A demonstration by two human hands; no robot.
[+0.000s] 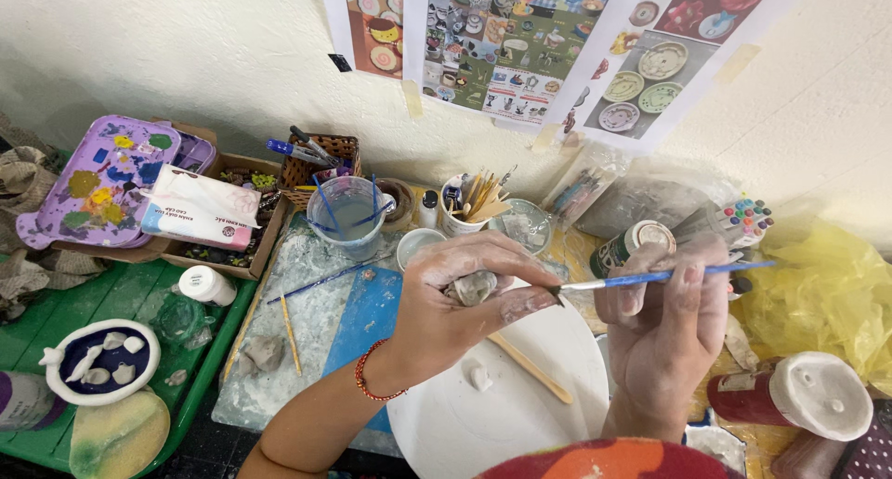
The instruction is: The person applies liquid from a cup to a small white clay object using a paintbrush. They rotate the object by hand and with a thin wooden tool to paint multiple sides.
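My left hand is closed around a small grey clay piece, held above a round white disc. A red bead bracelet circles that wrist. My right hand grips a thin blue-handled brush, whose tip points left and touches the clay piece. Both hands are smeared with grey clay. On the disc lie a wooden stick and a small lump of clay.
A clear cup of cloudy water with brushes, a white cup of wooden tools and a wicker basket stand by the wall. A purple paint palette, green tray, yellow plastic bag and red bottle flank the work area.
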